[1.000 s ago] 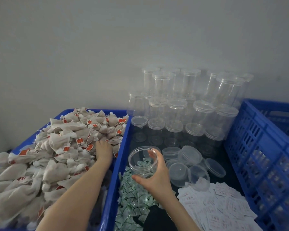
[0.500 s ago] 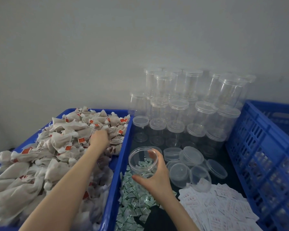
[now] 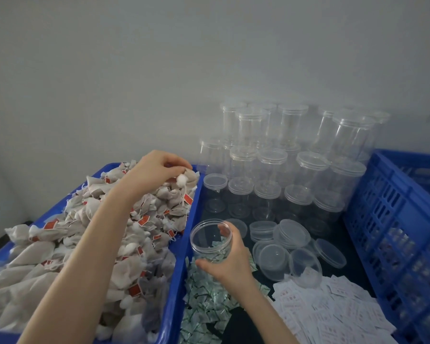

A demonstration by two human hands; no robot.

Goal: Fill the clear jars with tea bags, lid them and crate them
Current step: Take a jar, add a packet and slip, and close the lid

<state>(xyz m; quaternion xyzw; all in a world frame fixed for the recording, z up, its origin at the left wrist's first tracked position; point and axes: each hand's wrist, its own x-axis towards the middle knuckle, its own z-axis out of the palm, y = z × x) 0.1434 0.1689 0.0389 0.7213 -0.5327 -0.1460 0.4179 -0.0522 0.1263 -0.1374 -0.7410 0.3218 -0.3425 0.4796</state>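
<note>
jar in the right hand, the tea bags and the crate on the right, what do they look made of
Jar: clear glossy plastic, probably; the green packets show through it. Tea bags: soft white mesh or paper, it seems, crumpled, with strings and red tags. Crate: blue moulded plastic, with a slotted wall.

Light dim, flat, cool; source not seen. Wall uniform grey, darkening toward left corner. Shadows soft, weak. Small pale highlights on jars and lids, no hard glare. Wide-angle bowing: crate leans at right edge. Overall soft focus; labels unreadable; lower corners smeared.
</note>
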